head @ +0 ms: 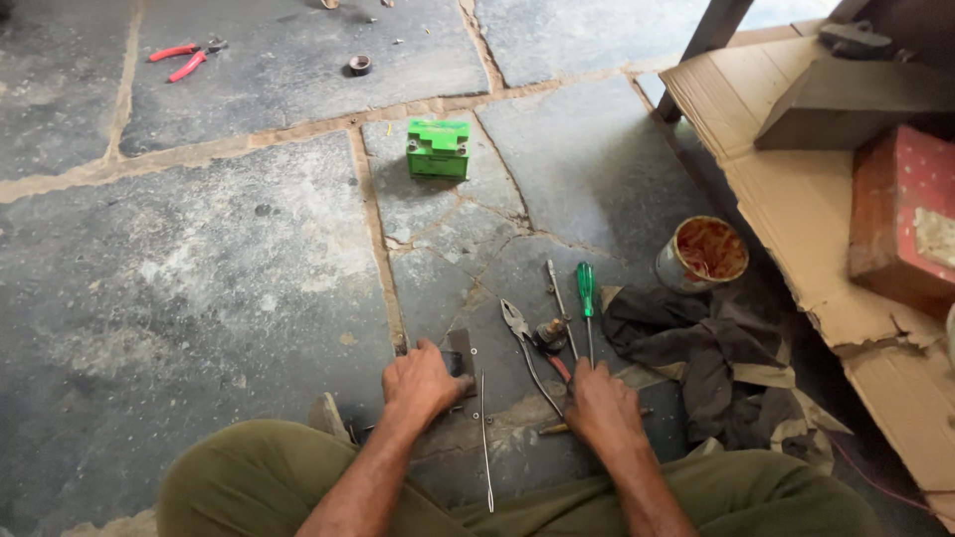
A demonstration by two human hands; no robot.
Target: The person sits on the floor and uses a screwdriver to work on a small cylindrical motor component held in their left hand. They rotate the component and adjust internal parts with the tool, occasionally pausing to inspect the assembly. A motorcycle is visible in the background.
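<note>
I sit on a stone floor with my knees in olive trousers at the bottom of the view. My left hand (423, 383) rests on a small dark flat metal plate (460, 350) lying on the floor, fingers curled over it. My right hand (600, 406) lies over the red handles of metal pliers (519, 326), fingers bent down on them. Between my hands lies a thin metal rod (484, 438). A green-handled screwdriver (586, 293) and a slim metal tool (557, 298) lie just beyond the right hand.
A green box-shaped battery (438, 149) stands farther out. Red-handled cutters (179, 60) and a small ring (359, 65) lie at the top left. An open tin (701, 254) with red residue, a dark rag (706, 348), cardboard (796, 199) and a red box (900, 214) are on the right.
</note>
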